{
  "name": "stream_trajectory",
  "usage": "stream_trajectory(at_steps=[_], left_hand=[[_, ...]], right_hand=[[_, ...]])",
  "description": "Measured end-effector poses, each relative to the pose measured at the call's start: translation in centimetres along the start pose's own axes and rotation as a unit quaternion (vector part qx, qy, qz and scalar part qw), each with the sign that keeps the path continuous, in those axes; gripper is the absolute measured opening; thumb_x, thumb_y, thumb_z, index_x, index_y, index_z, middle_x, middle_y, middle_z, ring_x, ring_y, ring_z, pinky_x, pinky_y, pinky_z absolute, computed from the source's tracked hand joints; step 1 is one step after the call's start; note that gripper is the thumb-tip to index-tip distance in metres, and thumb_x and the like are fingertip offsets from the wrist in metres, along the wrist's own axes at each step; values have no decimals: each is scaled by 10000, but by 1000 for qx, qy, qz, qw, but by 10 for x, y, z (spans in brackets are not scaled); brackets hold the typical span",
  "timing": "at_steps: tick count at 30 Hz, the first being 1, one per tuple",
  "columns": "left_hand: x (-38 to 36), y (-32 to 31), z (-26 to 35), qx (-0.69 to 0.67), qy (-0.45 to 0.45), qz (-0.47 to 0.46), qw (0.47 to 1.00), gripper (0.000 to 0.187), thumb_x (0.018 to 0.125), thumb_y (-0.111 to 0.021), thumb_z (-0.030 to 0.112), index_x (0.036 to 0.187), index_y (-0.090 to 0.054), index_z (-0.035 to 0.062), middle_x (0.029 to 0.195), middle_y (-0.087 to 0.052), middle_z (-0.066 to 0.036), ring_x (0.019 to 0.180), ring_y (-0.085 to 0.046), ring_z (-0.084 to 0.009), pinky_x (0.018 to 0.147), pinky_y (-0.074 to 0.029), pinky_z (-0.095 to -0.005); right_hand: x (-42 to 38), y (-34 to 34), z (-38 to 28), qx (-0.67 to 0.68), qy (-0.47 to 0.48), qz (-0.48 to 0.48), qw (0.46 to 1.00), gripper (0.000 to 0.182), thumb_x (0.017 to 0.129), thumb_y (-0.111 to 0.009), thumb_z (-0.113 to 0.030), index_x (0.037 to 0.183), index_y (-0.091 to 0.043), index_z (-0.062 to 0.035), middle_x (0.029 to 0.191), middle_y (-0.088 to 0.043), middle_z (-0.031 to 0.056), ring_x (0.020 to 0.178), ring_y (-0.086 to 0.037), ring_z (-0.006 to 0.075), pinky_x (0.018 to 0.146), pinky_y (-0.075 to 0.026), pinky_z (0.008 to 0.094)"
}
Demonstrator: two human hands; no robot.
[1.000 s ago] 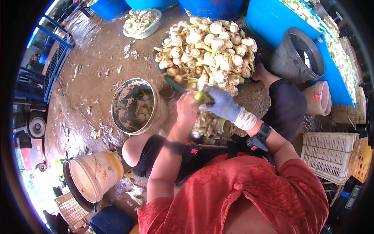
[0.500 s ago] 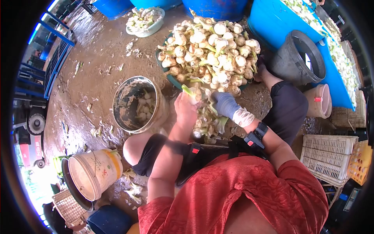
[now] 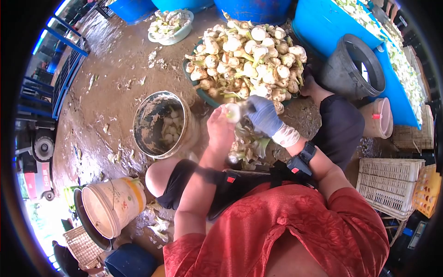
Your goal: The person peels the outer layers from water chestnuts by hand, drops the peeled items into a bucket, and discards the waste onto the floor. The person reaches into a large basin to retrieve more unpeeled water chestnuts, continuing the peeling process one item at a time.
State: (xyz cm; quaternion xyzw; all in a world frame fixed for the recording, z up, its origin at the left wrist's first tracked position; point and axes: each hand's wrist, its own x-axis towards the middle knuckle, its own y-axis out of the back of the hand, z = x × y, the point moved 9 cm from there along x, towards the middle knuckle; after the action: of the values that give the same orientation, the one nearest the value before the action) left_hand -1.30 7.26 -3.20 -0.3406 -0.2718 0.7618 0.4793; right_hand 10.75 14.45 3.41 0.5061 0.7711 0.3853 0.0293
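Note:
My bare left hand [image 3: 219, 129] is closed around a white garlic bulb [image 3: 233, 113], its pale green cut end facing up. Close on its right is my right hand [image 3: 266, 115] in a blue-grey glove, fingers curled; a dark, blurred bit shows at its fingertips, too smeared to name. Just beyond both hands, a wide green tub [image 3: 204, 95] is heaped with garlic bulbs [image 3: 249, 57], many with stems and soiled skins. Peeled leaves and skins [image 3: 249, 147] lie in a pile below my hands. To the left stands a dirty bucket [image 3: 159, 147] with several bulbs inside.
A pale basin [image 3: 177, 36] of trimmings sits at the far left of the heap. At right are a grey bucket [image 3: 334, 69], a pink bucket [image 3: 374, 117], a blue bin [image 3: 318, 32] and a white crate [image 3: 385, 184]. A tipped cream bucket [image 3: 124, 198] lies at left on wet floor.
The bulb in my left hand has turned; its green stem no longer sticks out to the upper left. My right hand has shifted slightly left and up, its fingers nearer the bulb.

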Motion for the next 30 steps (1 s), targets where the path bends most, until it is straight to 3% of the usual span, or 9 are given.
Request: stream_trajectory(at_steps=[5, 12, 14, 16, 18, 20, 21, 24, 30], left_hand=[[-5, -13, -11, -18, 60, -73, 995, 250, 937, -523, 222, 1113, -516, 45, 1115, -584, -94, 1012, -591, -272, 800, -523, -488], [-12, -34, -16, -112, 141, -130, 975, 243, 900, -543, 107, 1101, -527, -29, 1041, -606, -138, 914, -625, -252, 736, -542, -398], [-17, -44, 5, 15, 29, -157, 987, 238, 864, -586, 47, 1088, -544, -20, 1025, -614, -117, 894, -631, -227, 756, -541, -362], [-14, -46, 13, 25, -19, -157, 987, 287, 800, -651, -20, 1070, -553, -13, 1013, -617, -106, 886, -636, -208, 774, -538, -329], [-14, -46, 16, 107, -72, -127, 984, 333, 782, -685, -1, 1089, -558, 10, 978, -637, -91, 877, -632, -182, 779, -534, -319], [-13, -38, 5, 189, -77, -106, 973, 362, 759, -697, -36, 1087, -554, 12, 986, -629, -84, 870, -622, -160, 771, -529, -302], [-14, -37, 0, 210, -84, -111, 968, 373, 752, -711, -26, 1086, -551, 17, 981, -619, -77, 866, -604, -141, 788, -515, -277], [-15, -45, 6, 169, -115, -126, 971, 325, 778, -689, -17, 1074, -558, 23, 965, -606, -69, 889, -583, -132, 812, -495, -263], [-5, -14, 33, 29, -123, -27, 992, 176, 862, -596, 7, 1035, -577, 33, 981, -610, -73, 886, -580, -160, 809, -487, -297]], right_hand=[[-6, -24, 25, -92, -60, -65, 992, 194, 761, -634, -254, 774, -599, -63, 710, -616, 165, 688, -605, 363, 629, -467, 448], [-12, -50, 79, -212, -185, -242, 929, 280, 786, -612, -293, 883, -642, -33, 786, -651, 191, 742, -639, 346, 700, -501, 428], [-26, -55, 107, -218, -207, -285, 910, 338, 793, -619, -302, 962, -645, -10, 844, -668, 185, 753, -663, 290, 715, -517, 382], [-46, -82, 144, 211, -170, -163, 949, 353, 813, -621, -327, 929, -646, 5, 850, -680, 157, 735, -668, 251, 691, -520, 352], [-44, -31, 61, 302, -285, -220, 882, 365, 865, -598, -343, 957, -620, 10, 858, -675, 128, 722, -662, 223, 691, -534, 356], [-63, -44, 11, 697, -380, -282, 539, 360, 905, -573, -339, 1021, -574, 3, 846, -656, 97, 705, -650, 197, 676, -547, 375], [-70, -50, 1, 725, -385, -296, 488, 354, 915, -566, -335, 1078, -541, -22, 846, -643, 66, 684, -630, 150, 667, -557, 389], [-63, -36, -5, 438, -141, -304, 834, 327, 819, -670, -149, 1110, -549, -62, 1041, -616, 46, 947, -603, 142, 835, -513, 352], [-35, -3, -2, 263, -70, -69, 960, 686, 646, -759, 29, 1257, -456, -47, 1086, -603, 69, 1049, -567, 181, 919, -452, 298]])
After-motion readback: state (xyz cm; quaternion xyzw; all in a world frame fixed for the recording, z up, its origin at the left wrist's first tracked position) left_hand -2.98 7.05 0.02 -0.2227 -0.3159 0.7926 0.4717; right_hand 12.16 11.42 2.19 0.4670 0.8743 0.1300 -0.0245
